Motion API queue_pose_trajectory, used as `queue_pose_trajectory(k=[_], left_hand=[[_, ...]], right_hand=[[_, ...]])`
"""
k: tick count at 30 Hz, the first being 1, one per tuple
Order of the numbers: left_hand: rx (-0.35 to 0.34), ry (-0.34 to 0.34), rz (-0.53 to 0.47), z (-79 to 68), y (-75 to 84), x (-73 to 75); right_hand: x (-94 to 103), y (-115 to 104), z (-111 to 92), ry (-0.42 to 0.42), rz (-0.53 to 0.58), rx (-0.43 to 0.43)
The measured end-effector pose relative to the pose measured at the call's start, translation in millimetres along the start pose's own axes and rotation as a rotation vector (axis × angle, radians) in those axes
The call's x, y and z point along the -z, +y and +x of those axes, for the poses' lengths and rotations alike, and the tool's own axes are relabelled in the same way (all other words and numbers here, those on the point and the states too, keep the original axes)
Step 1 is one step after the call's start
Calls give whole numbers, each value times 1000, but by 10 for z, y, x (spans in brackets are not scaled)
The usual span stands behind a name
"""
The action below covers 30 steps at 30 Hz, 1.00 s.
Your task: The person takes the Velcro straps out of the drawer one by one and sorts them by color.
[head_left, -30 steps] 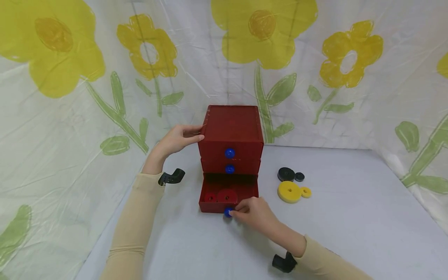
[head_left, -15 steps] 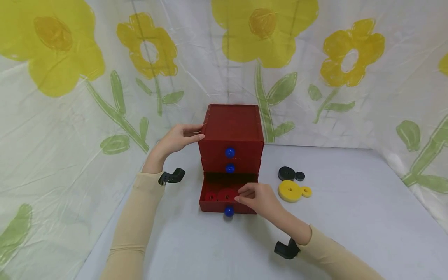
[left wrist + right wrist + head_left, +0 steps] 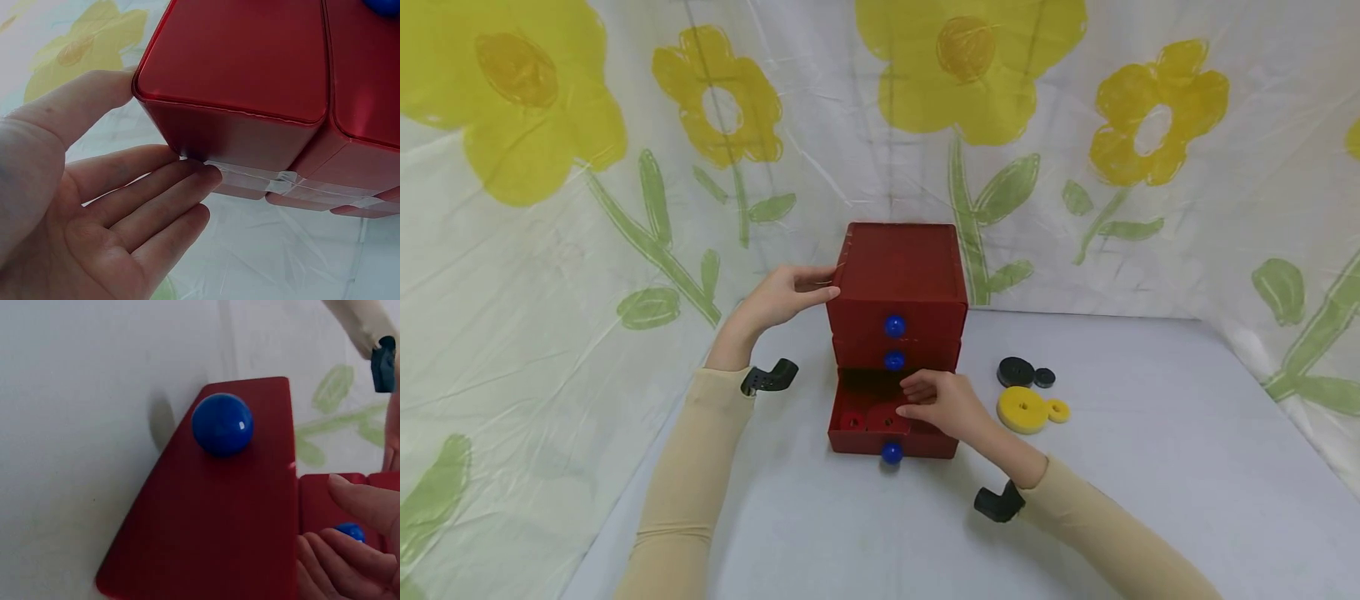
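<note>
A red three-drawer cabinet [image 3: 898,262] stands in the middle of the head view, its bottom drawer [image 3: 859,442] pulled out. Inside that drawer lie a small red disc [image 3: 852,422] and a larger red disc [image 3: 880,417], each with a centre hole. My left hand [image 3: 777,297] touches the cabinet's left side with fairly straight fingers, the thumb on its edge [image 3: 135,87]. Over the drawer's right part is my right hand [image 3: 953,407], thumb apart from the fingers, nothing visible between them. The drawer's blue knob [image 3: 222,425] shows free in the right wrist view.
On the white table right of the cabinet lie a large black disc [image 3: 1016,372], a small black disc [image 3: 1044,377], a large yellow disc [image 3: 1022,410] and a small yellow disc [image 3: 1058,411]. A flowered curtain [image 3: 820,108] hangs behind.
My right hand has let go of the bottom drawer's knob and moved up and back over the drawer. My left hand stays at the cabinet's side.
</note>
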State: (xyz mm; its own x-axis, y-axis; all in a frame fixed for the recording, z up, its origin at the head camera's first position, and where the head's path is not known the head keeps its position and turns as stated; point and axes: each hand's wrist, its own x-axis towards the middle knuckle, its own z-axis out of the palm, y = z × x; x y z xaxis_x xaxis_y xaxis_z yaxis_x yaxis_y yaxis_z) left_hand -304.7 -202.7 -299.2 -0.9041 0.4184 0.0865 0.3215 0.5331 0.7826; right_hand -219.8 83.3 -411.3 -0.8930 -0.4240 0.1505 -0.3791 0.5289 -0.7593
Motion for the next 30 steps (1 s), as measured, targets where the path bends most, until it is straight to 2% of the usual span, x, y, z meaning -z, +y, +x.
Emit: queue_pose_trajectory(k=[14,24,30], left_hand=[[-1,11,15,8,-9,-18],[-11,7,2,8,-24,-9],[-3,3,-12,10,-18,-9]], right_hand=[[-172,212,203,-89,-51,12],[-250,282,249,-197,-186,94],[-257,284,263,-248,-190,62]])
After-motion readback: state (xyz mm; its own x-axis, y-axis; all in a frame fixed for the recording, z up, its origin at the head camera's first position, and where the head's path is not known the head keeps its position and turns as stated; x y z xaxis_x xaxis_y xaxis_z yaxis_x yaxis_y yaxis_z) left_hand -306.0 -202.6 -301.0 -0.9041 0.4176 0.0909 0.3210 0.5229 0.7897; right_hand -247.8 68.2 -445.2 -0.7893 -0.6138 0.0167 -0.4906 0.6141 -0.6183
